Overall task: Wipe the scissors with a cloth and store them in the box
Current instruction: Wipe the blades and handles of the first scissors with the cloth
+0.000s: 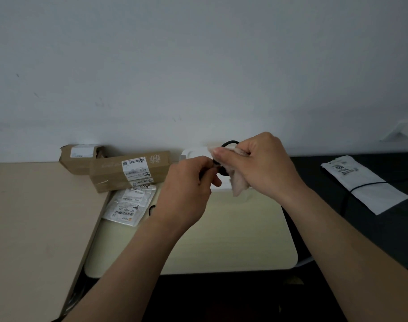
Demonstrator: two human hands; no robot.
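Note:
Both my hands are raised together above the small cream table. My left hand pinches the scissors, of which only black handle loops show; the blades are hidden. My right hand is closed on a pale pink cloth, pressed around the scissors, with a corner hanging down. A white box lies behind the hands against the wall, mostly covered by them.
Two brown cardboard parcels lie at the back left, with a white labelled mailer bag in front of them. A wooden surface lies to the left. On the dark desk at right lie a white mailer and a black cable.

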